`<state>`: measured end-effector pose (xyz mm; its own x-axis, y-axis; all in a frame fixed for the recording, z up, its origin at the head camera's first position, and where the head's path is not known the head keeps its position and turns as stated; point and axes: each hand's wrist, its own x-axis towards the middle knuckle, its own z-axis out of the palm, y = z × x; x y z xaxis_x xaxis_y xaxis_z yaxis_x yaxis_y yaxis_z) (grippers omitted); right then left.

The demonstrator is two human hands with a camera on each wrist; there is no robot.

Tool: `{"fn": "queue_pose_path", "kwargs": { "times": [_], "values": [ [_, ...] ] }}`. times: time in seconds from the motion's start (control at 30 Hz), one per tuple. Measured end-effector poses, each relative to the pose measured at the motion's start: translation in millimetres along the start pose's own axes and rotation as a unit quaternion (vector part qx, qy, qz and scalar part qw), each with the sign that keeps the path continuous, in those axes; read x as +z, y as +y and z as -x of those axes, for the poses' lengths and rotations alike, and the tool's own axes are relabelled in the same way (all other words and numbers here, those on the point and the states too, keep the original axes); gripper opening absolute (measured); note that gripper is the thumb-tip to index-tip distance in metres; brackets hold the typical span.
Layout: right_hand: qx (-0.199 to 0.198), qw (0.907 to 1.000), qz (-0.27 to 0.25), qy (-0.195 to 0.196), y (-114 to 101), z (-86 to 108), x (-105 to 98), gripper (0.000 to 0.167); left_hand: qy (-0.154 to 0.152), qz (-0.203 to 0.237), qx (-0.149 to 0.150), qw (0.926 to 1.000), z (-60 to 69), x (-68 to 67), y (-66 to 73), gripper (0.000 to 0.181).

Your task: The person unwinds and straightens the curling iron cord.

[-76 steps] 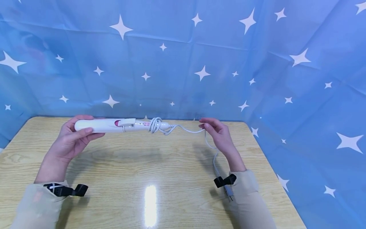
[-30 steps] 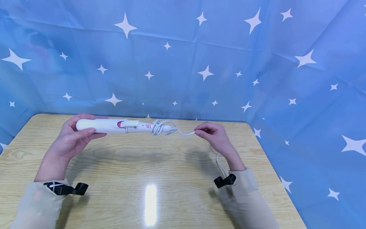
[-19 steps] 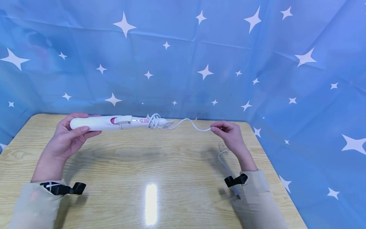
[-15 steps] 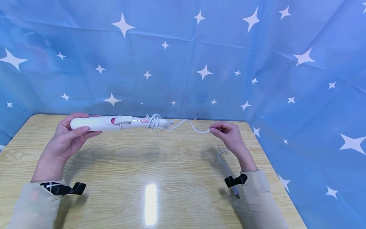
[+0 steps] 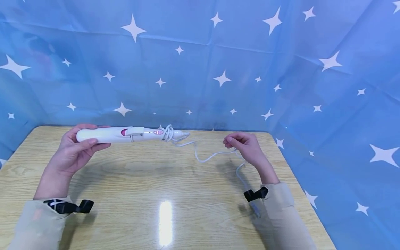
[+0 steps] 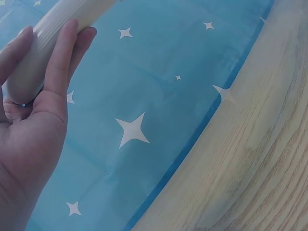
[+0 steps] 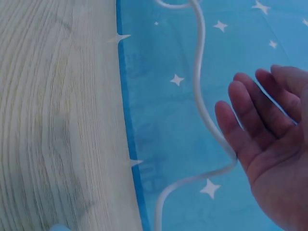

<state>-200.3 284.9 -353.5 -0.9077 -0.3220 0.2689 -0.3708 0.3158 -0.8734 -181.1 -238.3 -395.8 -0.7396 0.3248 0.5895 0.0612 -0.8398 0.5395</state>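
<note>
My left hand (image 5: 73,151) grips a white hair straightener (image 5: 106,135) by its thick rounded end and holds it level above the table. Pink shows near its clip and at its control panel. Several loops of its white cord (image 5: 167,133) are wound round the narrow end. From there the cord sags across to my right hand (image 5: 245,147), whose fingers are loosely bent. In the right wrist view the cord (image 7: 197,72) runs past the little-finger side of that hand, not between fingers and thumb. The plug (image 5: 255,210) hangs near the right wrist, partly hidden.
A pale wood-grain table (image 5: 131,194) lies below, with a bright light reflection (image 5: 165,224) near its front. Blue cloth (image 5: 193,62) with white stars hangs behind and to the right. Each sleeve carries a black wrist camera.
The right hand has loosened its pinch on the cord and shifted slightly left. The cord between the hands now sags lower. The left hand and straightener look unmoved since half a second ago.
</note>
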Motion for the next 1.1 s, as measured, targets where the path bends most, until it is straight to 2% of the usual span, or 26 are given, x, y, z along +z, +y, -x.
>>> {"fn": "queue_pose_path", "kwargs": {
  "times": [0.2,0.33,0.47,0.6,0.73,0.83,0.97,1.1],
  "values": [
    [-0.012,0.9992,-0.037,-0.009,-8.1,-8.6,14.8,0.022,-0.006,-0.016,0.000,0.9998,0.6,0.9,0.3,0.045],
    [-0.030,0.9951,-0.091,-0.024,-13.9,-15.4,27.7,0.028,-0.017,-0.031,-0.001,0.9994,-0.2,2.3,-0.4,0.044],
    [-0.036,0.9843,-0.166,-0.047,-19.3,-22.9,45.2,0.046,-0.022,-0.037,-0.002,0.9991,-1.2,3.3,-0.9,0.044],
    [-0.010,0.9694,-0.233,-0.077,-23.1,-30.3,67.4,0.066,-0.021,-0.043,-0.003,0.9989,-1.1,4.3,-0.8,0.044],
    [0.026,0.9629,-0.246,-0.109,-23.5,-34.8,86.9,0.087,-0.028,-0.044,-0.004,0.9986,-0.8,4.3,-0.5,0.045],
    [0.038,0.9609,-0.240,-0.134,-21.5,-35.5,97.1,0.100,-0.037,-0.042,-0.007,0.9984,-1.0,4.1,-0.4,0.045],
    [0.041,0.9542,-0.251,-0.158,-18.7,-34.2,104.6,0.101,-0.040,-0.037,-0.006,0.9985,-1.3,4.0,-0.4,0.045],
    [0.046,0.9512,-0.260,-0.160,-15.8,-31.7,105.8,0.098,-0.040,-0.032,-0.003,0.9987,-1.1,3.8,-0.2,0.045]
  ]
}}
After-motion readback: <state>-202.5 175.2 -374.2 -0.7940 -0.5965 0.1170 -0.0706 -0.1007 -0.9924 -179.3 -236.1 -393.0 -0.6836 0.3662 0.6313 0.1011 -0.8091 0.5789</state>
